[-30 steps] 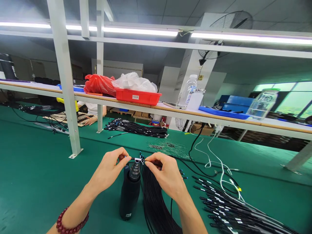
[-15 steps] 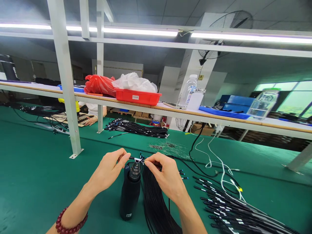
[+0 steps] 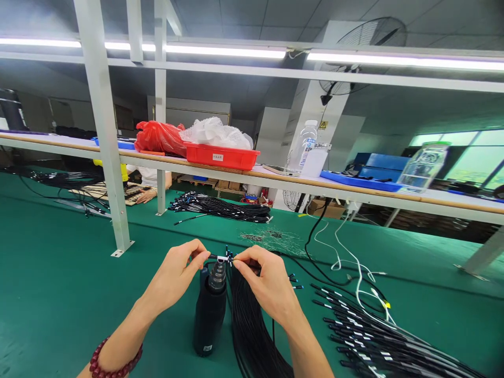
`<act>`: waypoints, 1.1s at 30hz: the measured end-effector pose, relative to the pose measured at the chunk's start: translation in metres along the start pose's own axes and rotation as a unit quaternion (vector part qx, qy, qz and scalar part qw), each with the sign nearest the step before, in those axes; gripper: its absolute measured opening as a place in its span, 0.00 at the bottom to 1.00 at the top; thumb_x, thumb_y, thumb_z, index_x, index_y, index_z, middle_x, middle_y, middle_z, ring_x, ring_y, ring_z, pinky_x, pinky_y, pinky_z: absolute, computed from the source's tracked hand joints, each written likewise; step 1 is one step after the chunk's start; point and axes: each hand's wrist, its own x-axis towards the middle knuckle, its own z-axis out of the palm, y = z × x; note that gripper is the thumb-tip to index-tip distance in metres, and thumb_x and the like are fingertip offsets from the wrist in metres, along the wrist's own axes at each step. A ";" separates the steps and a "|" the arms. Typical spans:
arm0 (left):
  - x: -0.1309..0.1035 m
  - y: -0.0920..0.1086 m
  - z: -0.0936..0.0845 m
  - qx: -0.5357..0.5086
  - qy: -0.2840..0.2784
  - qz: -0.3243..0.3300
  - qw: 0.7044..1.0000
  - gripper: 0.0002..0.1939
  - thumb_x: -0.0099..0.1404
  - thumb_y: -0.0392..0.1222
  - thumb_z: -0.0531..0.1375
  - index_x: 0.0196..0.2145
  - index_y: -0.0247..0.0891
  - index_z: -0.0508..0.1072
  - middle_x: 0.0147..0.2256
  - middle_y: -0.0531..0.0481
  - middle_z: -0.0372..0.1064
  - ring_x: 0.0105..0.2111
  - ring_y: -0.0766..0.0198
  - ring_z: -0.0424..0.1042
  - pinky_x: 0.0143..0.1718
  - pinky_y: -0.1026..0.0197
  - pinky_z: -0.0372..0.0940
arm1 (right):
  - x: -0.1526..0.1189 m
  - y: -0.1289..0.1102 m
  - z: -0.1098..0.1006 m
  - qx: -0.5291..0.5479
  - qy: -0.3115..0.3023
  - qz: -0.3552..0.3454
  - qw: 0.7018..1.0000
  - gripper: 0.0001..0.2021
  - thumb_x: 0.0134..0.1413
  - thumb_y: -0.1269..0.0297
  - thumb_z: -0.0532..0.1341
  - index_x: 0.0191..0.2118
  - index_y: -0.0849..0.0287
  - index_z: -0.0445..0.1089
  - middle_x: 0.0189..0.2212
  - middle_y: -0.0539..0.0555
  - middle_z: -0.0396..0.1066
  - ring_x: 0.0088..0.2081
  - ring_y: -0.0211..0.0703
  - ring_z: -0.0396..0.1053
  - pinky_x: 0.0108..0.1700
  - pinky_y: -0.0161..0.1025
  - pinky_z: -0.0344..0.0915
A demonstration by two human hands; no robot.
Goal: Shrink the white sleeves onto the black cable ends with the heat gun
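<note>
Between my two hands a thin black cable with a white sleeve is stretched level, just over the nozzle of an upright black heat gun. My left hand pinches its left end between thumb and fingertips. On the other side, my right hand pinches the right end, its lower fingers curled and partly hidden. Whether the sleeve touches the nozzle I cannot tell. A thick bundle of black cables runs behind and below my right hand toward the front edge.
More black cables with white labels lie at right, near white cords. Another bundle and loose wire bits lie farther back. A shelf post stands at left. The shelf holds a red bin. Another person's hand shows behind.
Both hands keep their pinch on the cable above the heat gun nozzle. Only a very slight shift of the whole view shows.
</note>
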 end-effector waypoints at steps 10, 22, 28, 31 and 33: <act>-0.001 -0.002 0.000 0.001 0.009 0.021 1.000 0.10 0.68 0.48 0.51 0.33 0.42 0.66 0.31 0.56 0.63 0.32 0.64 0.61 0.34 0.62 0.54 | 0.002 0.003 0.004 0.004 0.006 -0.006 1.000 0.05 0.54 0.72 0.61 0.30 0.57 0.72 0.28 0.48 0.70 0.30 0.39 0.68 0.32 0.35 0.61; -0.003 0.001 0.001 0.001 0.000 -0.011 1.000 0.25 0.70 0.59 0.45 0.21 0.40 0.56 0.21 0.58 0.54 0.23 0.66 0.53 0.27 0.62 0.50 | -0.005 -0.006 -0.003 -0.034 -0.043 -0.040 0.998 0.12 0.65 0.65 0.55 0.32 0.55 0.72 0.29 0.47 0.70 0.30 0.38 0.65 0.32 0.35 0.56; -0.004 0.000 0.001 -0.017 0.012 -0.006 1.000 0.20 0.69 0.56 0.48 0.26 0.40 0.62 0.24 0.58 0.58 0.25 0.66 0.55 0.28 0.62 0.50 | -0.003 -0.002 -0.001 -0.035 -0.028 -0.036 0.998 0.11 0.64 0.68 0.57 0.30 0.56 0.72 0.27 0.47 0.69 0.29 0.37 0.64 0.32 0.35 0.56; -0.004 -0.004 0.001 -0.019 0.019 0.012 1.000 0.16 0.69 0.54 0.50 0.30 0.41 0.65 0.28 0.57 0.62 0.29 0.64 0.59 0.33 0.62 0.54 | 0.000 0.001 0.003 -0.019 -0.014 -0.030 0.999 0.09 0.61 0.69 0.58 0.30 0.56 0.72 0.28 0.47 0.69 0.30 0.37 0.65 0.32 0.34 0.56; -0.004 -0.005 0.002 -0.014 0.028 0.025 0.999 0.14 0.69 0.53 0.51 0.33 0.42 0.65 0.30 0.56 0.63 0.32 0.64 0.60 0.36 0.62 0.55 | 0.000 0.002 0.005 -0.010 -0.005 -0.026 1.000 0.07 0.59 0.70 0.59 0.31 0.56 0.72 0.28 0.47 0.69 0.30 0.38 0.65 0.31 0.34 0.57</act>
